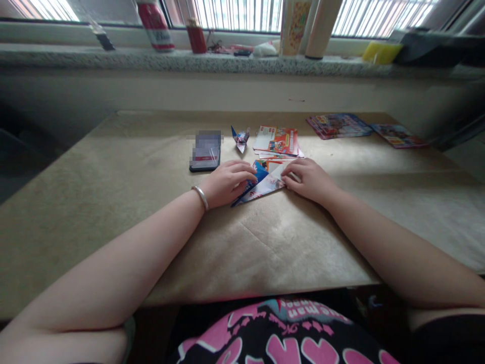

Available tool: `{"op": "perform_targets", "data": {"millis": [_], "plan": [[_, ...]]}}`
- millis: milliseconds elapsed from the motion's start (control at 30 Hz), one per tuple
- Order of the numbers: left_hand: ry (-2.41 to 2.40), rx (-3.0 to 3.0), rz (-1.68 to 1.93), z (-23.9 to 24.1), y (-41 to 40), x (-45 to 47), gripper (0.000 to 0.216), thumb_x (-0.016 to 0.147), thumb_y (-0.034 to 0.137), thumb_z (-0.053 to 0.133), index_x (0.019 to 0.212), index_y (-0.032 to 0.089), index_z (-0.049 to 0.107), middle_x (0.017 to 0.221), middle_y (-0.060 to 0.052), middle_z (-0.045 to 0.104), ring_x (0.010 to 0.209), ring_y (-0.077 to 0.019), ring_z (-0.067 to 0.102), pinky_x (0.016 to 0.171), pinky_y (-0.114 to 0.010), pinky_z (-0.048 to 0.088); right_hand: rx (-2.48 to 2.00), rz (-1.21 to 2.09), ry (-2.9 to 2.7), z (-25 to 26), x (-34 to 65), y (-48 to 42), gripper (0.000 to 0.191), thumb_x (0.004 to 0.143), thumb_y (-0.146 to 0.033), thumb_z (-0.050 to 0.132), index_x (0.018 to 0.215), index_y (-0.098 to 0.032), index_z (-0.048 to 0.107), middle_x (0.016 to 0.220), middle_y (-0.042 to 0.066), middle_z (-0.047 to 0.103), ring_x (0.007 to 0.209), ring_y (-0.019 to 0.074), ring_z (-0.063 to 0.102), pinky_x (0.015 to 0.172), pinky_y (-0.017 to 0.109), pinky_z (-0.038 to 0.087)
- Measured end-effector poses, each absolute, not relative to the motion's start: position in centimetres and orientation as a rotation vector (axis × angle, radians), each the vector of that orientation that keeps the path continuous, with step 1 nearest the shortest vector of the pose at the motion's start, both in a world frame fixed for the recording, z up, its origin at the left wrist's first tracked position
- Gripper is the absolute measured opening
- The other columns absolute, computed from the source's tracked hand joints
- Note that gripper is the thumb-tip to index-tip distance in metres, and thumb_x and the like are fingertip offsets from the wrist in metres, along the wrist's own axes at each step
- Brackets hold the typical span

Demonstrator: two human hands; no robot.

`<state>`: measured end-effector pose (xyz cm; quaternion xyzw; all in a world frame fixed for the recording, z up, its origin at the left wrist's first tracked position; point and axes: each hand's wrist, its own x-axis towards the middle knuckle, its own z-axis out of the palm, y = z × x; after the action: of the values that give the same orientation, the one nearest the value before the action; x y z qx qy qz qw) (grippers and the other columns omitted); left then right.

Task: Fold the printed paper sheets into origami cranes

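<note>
A sheet of printed colour paper (pixel 263 186), folded into a flat triangle, lies on the brown paper-covered table (pixel 132 202). My left hand (pixel 227 182), with a silver bracelet on its wrist, presses down on the triangle's left side with curled fingers. On the triangle's right edge, my right hand (pixel 308 179) pinches the paper with closed fingertips. A small finished folded paper crane (pixel 241 138) stands just beyond the hands.
A dark phone (pixel 205 150) lies left of the crane. A stack of printed leaflets (pixel 277 141) sits behind the hands, with booklets (pixel 338 125) and another (pixel 398 135) at the far right. The windowsill holds a red can (pixel 155 25), cups and clutter.
</note>
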<state>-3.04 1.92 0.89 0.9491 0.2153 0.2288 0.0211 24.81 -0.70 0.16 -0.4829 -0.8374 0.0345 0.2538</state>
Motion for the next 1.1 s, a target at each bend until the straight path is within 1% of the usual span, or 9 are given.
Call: {"op": "perform_targets", "data": {"millis": [133,200,400,567,667,800,900,1033,1100], "plan": [[0.760,2.952,0.635,0.4,2.2,-3.3,0.036,0.090,0.020,0.050,0.124,0.018,0.061,0.136,-0.009,0.057,0.130,-0.0248,0.048,0.110,-0.047,0.040,-1.327,0.046,-2.327,0.0,24.7,-0.8,0.022,0.085,-0.037,0.060,0.096,-0.022,0.071,0.107,0.009,0.068,0.106,0.0270,0.059,0.096,0.046,0.046],[0.784,2.937,0.539,0.3,2.2,-3.3,0.039,0.090,0.021,0.049,0.128,0.019,0.059,0.142,-0.009,0.052,0.136,-0.0265,0.041,0.114,-0.049,0.036,-1.326,0.031,-2.340,0.0,24.7,-0.9,0.023,0.085,-0.037,0.060,0.099,-0.023,0.070,0.111,0.010,0.067,0.109,0.0277,0.058,0.098,0.047,0.045],[0.838,2.920,0.343,0.8,1.9,-3.2,0.042,0.093,0.032,0.049,0.132,0.022,0.058,0.141,-0.005,0.053,0.140,-0.0300,0.033,0.116,-0.051,0.031,-1.285,0.026,-2.382,0.1,24.5,-1.1,0.024,0.087,-0.037,0.058,0.103,-0.022,0.069,0.120,0.011,0.063,0.116,0.0284,0.055,0.100,0.049,0.044],[0.842,2.967,0.341,0.8,1.7,-3.1,0.041,0.094,0.033,0.047,0.134,0.025,0.056,0.141,-0.004,0.052,0.140,-0.0286,0.033,0.117,-0.050,0.029,-1.201,0.089,-2.351,0.0,23.8,-1.3,0.021,0.086,-0.033,0.060,0.103,-0.024,0.070,0.125,0.011,0.062,0.121,0.0286,0.053,0.105,0.053,0.040],[0.836,2.990,0.353,0.7,1.6,-3.0,0.040,0.095,0.032,0.046,0.133,0.025,0.056,0.140,-0.004,0.053,0.138,-0.0267,0.036,0.118,-0.049,0.027,-1.123,0.205,-2.265,0.2,23.6,-1.4,0.018,0.087,-0.028,0.058,0.099,-0.024,0.071,0.120,0.010,0.065,0.118,0.0254,0.056,0.104,0.051,0.042],[0.863,3.025,0.392,0.8,1.4,-2.9,0.039,0.094,0.033,0.047,0.130,0.023,0.059,0.136,-0.005,0.056,0.136,-0.0275,0.037,0.117,-0.048,0.029,-1.067,0.312,-2.159,0.7,23.6,-1.4,0.019,0.089,-0.025,0.053,0.090,-0.023,0.072,0.102,0.007,0.072,0.103,0.0219,0.063,0.096,0.045,0.048],[0.862,3.043,0.437,0.8,1.3,-2.9,0.038,0.093,0.033,0.049,0.128,0.023,0.061,0.132,-0.007,0.059,0.134,-0.0276,0.040,0.115,-0.048,0.032,-1.110,0.417,-2.116,0.9,23.8,-1.3,0.026,0.091,-0.030,0.049,0.084,-0.022,0.072,0.093,0.006,0.074,0.093,0.0210,0.066,0.091,0.042,0.050],[0.876,3.043,0.460,0.9,1.3,-2.8,0.038,0.092,0.032,0.050,0.127,0.025,0.062,0.129,-0.006,0.061,0.130,-0.0262,0.043,0.114,-0.047,0.034,-1.155,0.586,-2.091,0.8,24.2,-1.1,0.043,0.094,-0.038,0.043,0.064,-0.021,0.069,0.087,0.005,0.074,0.091,0.0199,0.067,0.088,0.037,0.050],[0.882,3.043,0.455,0.9,1.2,-2.7,0.038,0.092,0.033,0.049,0.126,0.024,0.062,0.127,-0.006,0.061,0.127,-0.0258,0.045,0.113,-0.047,0.035,-1.154,0.601,-2.150,0.8,24.3,-1.0,0.047,0.094,-0.039,0.042,0.058,-0.021,0.065,0.084,0.005,0.074,0.089,0.0193,0.067,0.087,0.036,0.050]]}}
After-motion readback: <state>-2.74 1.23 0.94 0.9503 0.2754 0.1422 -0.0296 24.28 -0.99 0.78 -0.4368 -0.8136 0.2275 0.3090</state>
